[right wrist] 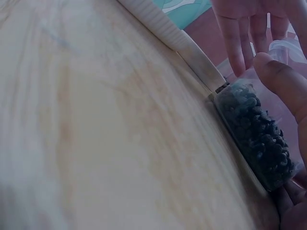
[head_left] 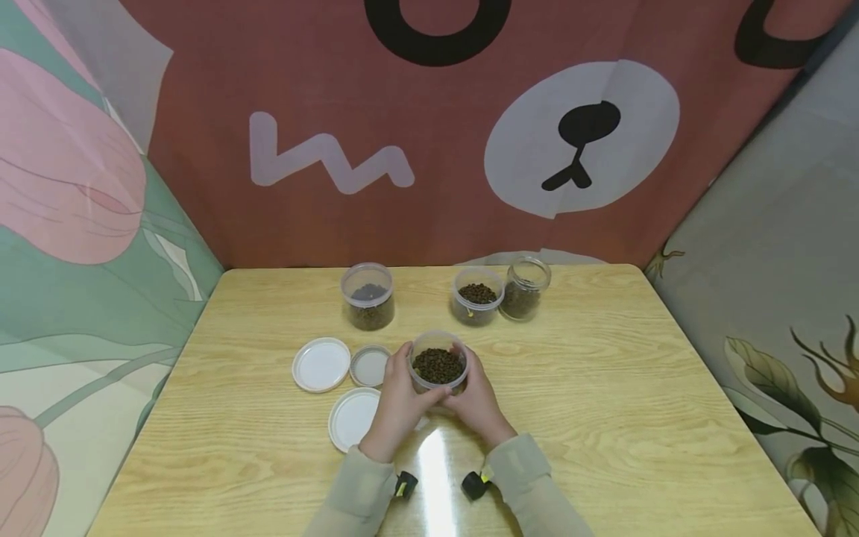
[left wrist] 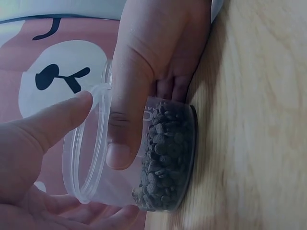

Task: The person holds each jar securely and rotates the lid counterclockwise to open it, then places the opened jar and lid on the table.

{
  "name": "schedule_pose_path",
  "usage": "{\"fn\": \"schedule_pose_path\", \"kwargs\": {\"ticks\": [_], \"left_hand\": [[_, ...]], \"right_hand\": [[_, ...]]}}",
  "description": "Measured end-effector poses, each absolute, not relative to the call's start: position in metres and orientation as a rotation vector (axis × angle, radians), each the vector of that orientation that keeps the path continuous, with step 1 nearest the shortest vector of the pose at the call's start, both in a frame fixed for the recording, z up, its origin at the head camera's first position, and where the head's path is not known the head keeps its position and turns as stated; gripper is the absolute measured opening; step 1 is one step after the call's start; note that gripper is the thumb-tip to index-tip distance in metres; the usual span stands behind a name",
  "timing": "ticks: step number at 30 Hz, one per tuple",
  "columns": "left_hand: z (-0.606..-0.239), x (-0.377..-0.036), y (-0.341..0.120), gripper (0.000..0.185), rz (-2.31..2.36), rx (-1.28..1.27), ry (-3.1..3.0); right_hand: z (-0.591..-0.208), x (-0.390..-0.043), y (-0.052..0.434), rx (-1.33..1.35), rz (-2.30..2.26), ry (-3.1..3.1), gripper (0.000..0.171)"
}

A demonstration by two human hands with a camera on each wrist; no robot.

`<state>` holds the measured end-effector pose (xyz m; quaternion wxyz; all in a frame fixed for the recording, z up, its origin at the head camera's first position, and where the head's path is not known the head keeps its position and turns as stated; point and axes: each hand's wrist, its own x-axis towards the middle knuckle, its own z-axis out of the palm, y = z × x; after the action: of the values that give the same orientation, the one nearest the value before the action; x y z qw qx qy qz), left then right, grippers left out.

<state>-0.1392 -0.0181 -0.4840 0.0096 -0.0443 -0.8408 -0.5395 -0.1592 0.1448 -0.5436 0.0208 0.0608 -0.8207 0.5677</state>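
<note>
Our left hand (head_left: 397,403) and right hand (head_left: 475,395) grip the lidless tub (head_left: 437,340) from both sides, so we could spill its pellets (head_left: 439,366) if either hand tilted it.

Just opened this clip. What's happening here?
A person's left hand and right hand hold a clear tub between them, upright and lidless, partly filled with small dark pellets. Three lids lie beside the left hand on the wooden table. Farther back stand another tub on the left and, on the right, a third tub beside a jar, all holding dark contents.
</note>
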Motion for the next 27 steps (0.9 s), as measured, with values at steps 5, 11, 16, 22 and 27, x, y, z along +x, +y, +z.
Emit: {"fn": "schedule_pose_path", "kwargs": {"ticks": [5, 11, 16, 22, 27], "left_hand": [[-0.484, -0.141, -0.02, 0.099, -1.692, -0.151, -2.626], [-0.483, -0.142, -0.019, 0.097, -1.69, -0.157, -2.642], [-0.482, -0.145, -0.018, 0.097, -1.645, -0.159, -2.68], [-0.479, -0.151, -0.019, 0.094, -1.591, -0.157, -2.726], [-0.474, -0.159, -0.021, 0.093, -1.564, -0.142, -2.759]], "right_hand": [[-0.543, -0.16, 0.144, 0.166, 1.772, -2.552, 0.1], [-0.537, -0.161, 0.145, 0.204, 1.806, -2.557, 0.1], [-0.532, -0.162, 0.148, 0.223, 1.803, -2.573, 0.102], [-0.529, -0.165, 0.146, 0.169, 1.8, -2.568, 0.094], [-0.526, -0.174, 0.139, 0.14, 1.796, -2.557, 0.081]]}}
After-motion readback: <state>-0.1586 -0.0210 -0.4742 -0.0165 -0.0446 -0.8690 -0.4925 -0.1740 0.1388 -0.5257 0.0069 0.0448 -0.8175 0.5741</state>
